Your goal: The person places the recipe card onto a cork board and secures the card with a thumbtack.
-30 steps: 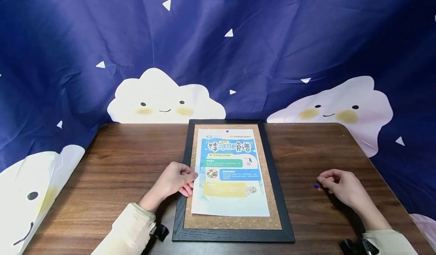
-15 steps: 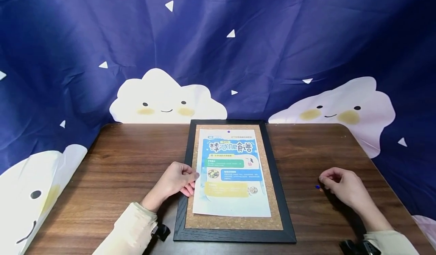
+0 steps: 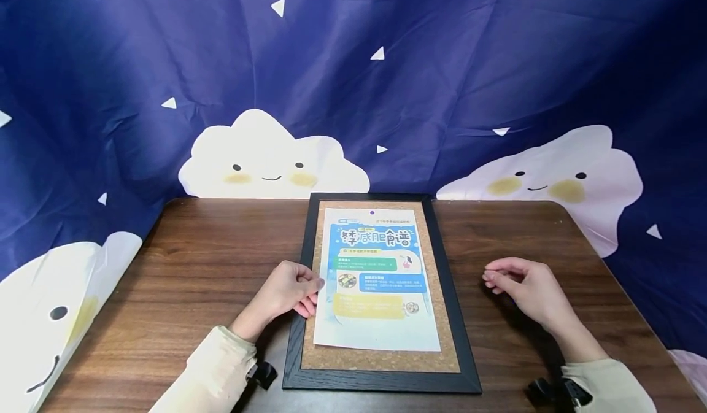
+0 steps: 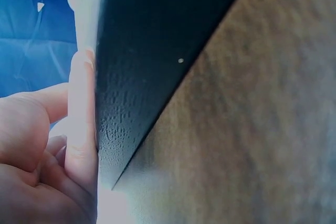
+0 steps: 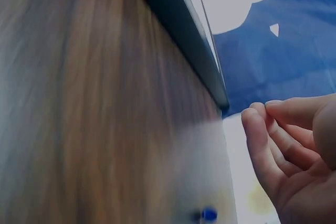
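Note:
A printed paper sheet (image 3: pixel 381 334) lies on a black-framed cork board (image 3: pixel 381 361). A small purple pin head (image 3: pixel 372 213) shows at the sheet's top edge. At the sheet's left edge, my left hand (image 3: pixel 293 287) pinches the paper, its fingers over the cork and frame. In the left wrist view the frame's dark side (image 4: pixel 152 40) runs beside a finger. Right of the board, above the table, my right hand (image 3: pixel 530 287) has thumb and fingertips together; anything between them is hidden. A blue push pin (image 5: pixel 209 214) lies below this hand in the right wrist view.
The brown wooden table (image 3: pixel 232 235) carries the board near its middle. Behind it hangs a dark blue cloth (image 3: pixel 420 94) with white clouds and small triangles. Black wrist cameras sit at both cuffs, close to the table.
My right hand has moved left toward the board, away from the pins on the table. An orange pin seen earlier is now hidden. My left hand stays on the sheet's edge.

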The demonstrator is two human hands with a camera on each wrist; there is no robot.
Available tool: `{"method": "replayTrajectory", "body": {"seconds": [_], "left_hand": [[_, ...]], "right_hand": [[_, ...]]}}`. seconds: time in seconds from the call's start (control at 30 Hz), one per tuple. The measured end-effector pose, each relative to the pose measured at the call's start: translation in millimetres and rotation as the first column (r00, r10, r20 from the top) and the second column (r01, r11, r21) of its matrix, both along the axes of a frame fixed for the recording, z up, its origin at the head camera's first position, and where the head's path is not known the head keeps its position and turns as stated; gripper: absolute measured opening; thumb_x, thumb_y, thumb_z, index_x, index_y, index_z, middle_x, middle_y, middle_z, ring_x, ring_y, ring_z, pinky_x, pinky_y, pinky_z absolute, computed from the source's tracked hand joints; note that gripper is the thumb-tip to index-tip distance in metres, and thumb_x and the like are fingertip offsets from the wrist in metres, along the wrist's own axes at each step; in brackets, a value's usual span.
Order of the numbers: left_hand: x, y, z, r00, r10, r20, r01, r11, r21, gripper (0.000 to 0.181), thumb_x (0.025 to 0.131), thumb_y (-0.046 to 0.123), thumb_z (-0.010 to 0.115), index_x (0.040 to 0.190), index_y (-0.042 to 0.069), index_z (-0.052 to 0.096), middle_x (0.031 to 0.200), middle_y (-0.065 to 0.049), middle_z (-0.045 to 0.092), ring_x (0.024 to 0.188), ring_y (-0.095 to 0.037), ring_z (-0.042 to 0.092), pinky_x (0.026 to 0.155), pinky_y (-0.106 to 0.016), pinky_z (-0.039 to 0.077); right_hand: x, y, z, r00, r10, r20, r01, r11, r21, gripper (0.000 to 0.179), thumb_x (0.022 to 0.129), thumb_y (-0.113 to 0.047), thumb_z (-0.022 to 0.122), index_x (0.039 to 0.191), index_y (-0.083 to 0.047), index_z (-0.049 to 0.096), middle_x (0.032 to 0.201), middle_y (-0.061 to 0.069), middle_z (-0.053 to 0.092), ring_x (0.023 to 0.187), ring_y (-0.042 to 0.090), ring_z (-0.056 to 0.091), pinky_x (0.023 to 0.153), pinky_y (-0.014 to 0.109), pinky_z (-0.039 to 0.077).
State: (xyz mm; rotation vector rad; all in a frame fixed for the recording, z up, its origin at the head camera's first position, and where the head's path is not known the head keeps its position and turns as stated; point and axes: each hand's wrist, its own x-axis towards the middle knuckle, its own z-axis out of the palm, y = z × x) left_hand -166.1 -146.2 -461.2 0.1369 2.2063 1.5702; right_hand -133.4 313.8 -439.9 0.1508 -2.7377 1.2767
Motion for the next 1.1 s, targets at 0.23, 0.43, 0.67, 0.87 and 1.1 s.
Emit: {"method": "replayTrajectory", "body": {"seconds": [0.23, 0.43, 0.67, 0.87, 1.1], "left_hand": [[0.5, -0.8, -0.8, 1.000, 0.006, -0.005, -0.006, 1.000, -0.010, 0.019, 0.103, 0.008, 0.070, 0.106, -0.010, 0.073, 0.069, -0.008, 0.074, 0.054, -0.013, 0.072, 0.057, -0.033, 0.067], [0.1, 0.0, -0.2, 1.000, 0.004, -0.002, -0.004, 1.000, -0.011, 0.017, 0.103, 0.007, 0.070, 0.105, -0.010, 0.073, 0.069, -0.007, 0.074, 0.054, -0.012, 0.072, 0.057, -0.033, 0.067], [-0.1, 0.2, 0.4, 1.000, 0.011, 0.000, -0.011, 1.000, -0.004, 0.015, 0.103, 0.006, 0.070, 0.103, -0.009, 0.072, 0.068, -0.007, 0.073, 0.054, -0.012, 0.072, 0.056, -0.033, 0.067], [0.2, 0.1, 0.6, 1.000, 0.016, -0.003, -0.016, 1.000, -0.007, 0.015, 0.103, 0.006, 0.070, 0.101, -0.009, 0.072, 0.068, -0.007, 0.074, 0.054, -0.012, 0.072, 0.056, -0.033, 0.067], [0.7, 1.3, -0.3, 1.000, 0.015, -0.001, -0.015, 1.000, -0.011, 0.016, 0.103, 0.008, 0.071, 0.099, -0.008, 0.071, 0.068, -0.007, 0.074, 0.054, -0.012, 0.072, 0.056, -0.033, 0.067]], "right_hand": [[-14.7, -34, 7.2, 0.992, 0.123, 0.021, -0.121, 0.990, -0.079, 0.012, 0.101, 0.005, 0.069, 0.111, 0.009, 0.074, 0.098, 0.022, 0.081, 0.078, 0.010, 0.076, 0.068, 0.025, 0.066], [-26.6, -61, 9.6, 0.970, 0.237, 0.043, -0.230, 0.965, -0.127, 0.009, 0.101, 0.003, 0.071, 0.108, 0.008, 0.074, 0.092, 0.017, 0.079, 0.077, 0.013, 0.075, 0.069, 0.028, 0.067], [-41.9, -97, 12.8, 0.932, 0.349, 0.101, -0.323, 0.923, -0.209, 0.012, 0.101, -0.002, 0.073, 0.108, 0.007, 0.075, 0.092, 0.017, 0.079, 0.076, 0.017, 0.074, 0.071, 0.031, 0.068], [-52.7, -127, 15.3, 0.893, 0.418, 0.166, -0.377, 0.897, -0.230, 0.014, 0.103, -0.003, 0.071, 0.112, 0.007, 0.075, 0.094, 0.017, 0.079, 0.075, 0.019, 0.074, 0.074, 0.031, 0.068], [-58.6, -151, 10.8, 0.858, 0.456, 0.236, -0.392, 0.878, -0.275, 0.018, 0.105, -0.004, 0.068, 0.117, 0.008, 0.072, 0.102, 0.020, 0.080, 0.080, 0.022, 0.077, 0.075, 0.030, 0.068]]}}
